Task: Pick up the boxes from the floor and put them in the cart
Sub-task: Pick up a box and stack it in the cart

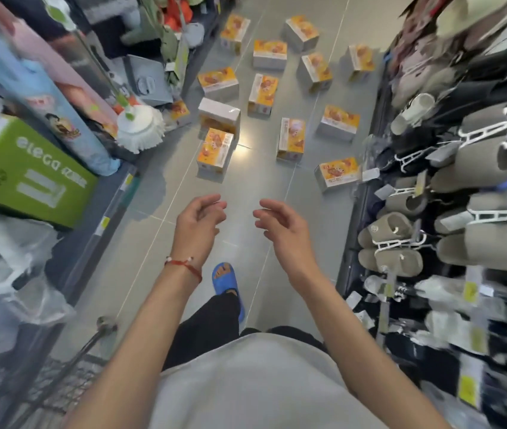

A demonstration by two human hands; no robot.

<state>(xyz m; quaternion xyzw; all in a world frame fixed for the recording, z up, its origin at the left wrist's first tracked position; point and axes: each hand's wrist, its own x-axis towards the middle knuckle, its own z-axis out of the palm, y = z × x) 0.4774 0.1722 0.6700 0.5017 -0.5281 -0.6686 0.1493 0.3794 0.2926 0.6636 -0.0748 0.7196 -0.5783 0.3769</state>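
Wire cart [69,376] stood at lower left. Left hand [198,222] hung empty, fingers loosely curled. Orange boxes [215,151] lay scattered on the floor [153,230] ahead, untouched. Right hand [280,226], held apart from the left, was likewise empty. Grey slippers [481,156] hung at right.

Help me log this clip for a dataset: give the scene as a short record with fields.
place: shop aisle, tiled floor
boxes: about a dozen, scattered on the floor ahead
left hand: empty, fingers loosely curled, above the floor
right hand: empty, likewise
cart: wire basket, lower left
left side: mop, green box
right side: slippers on hangers
progress: no box in hand
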